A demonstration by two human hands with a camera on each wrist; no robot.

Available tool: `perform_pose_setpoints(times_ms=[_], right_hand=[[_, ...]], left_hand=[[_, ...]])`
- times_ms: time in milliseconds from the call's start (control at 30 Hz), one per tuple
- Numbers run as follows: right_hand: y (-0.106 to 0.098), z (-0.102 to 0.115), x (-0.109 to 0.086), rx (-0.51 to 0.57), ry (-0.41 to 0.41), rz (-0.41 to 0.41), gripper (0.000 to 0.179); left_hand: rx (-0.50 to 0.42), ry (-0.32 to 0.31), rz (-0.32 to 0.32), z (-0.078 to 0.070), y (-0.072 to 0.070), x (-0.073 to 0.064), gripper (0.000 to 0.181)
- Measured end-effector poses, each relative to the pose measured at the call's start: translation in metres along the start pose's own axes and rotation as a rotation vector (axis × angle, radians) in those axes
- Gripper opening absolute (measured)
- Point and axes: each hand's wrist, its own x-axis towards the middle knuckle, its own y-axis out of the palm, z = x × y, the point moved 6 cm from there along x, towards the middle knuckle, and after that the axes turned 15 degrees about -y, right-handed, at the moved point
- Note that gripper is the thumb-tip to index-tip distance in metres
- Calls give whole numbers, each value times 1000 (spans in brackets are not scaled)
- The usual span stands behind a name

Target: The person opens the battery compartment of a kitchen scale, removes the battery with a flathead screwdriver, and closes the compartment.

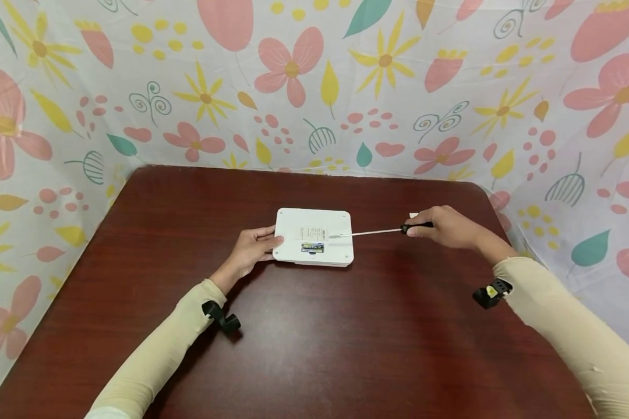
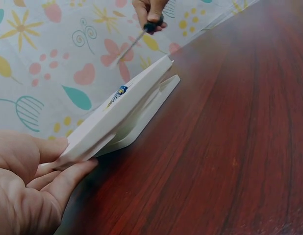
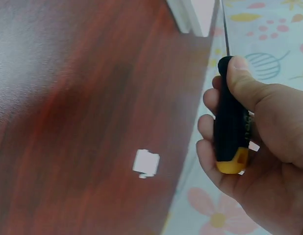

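Left hand (image 1: 248,250), right hand (image 1: 447,226): both showing bare
Left sleeve (image 1: 159,343): wrinkling, cream cloth, white fabric (image 1: 107,414) peeking out below
Right sleeve (image 1: 561,320): matching in cream
Left strap (image 1: 221,318): showing black, dangling
Right strap (image 1: 483,299): showing black, bearing a yellow patch (image 1: 491,291)

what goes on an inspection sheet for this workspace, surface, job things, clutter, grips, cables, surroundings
surface: glossy dark red-brown table
job's things: flat white device, batteries showing in its uncovered recess; screwdriver, shaft over the device, tip apart from it in the left wrist view; small white piece loose on the table, possibly the battery cover
clutter: nothing else seen
left grip: holds the device's left edge, thumb on top
right grip: holds the screwdriver's handle
cables: nothing seen
surroundings: floral cloth behind and beside the table; beige sleeves on both arms
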Motion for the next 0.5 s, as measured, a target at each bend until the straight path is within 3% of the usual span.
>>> perform_pose_setpoints(times_ms=[167,500], right_hand=[[-20,22,0,-58,1,-8,29],[-38,76,15,-105,1,136,16]], left_hand=[[-5,0,-5,0,1,-1,51],[-4,-9,-13,0,0,-1,51]])
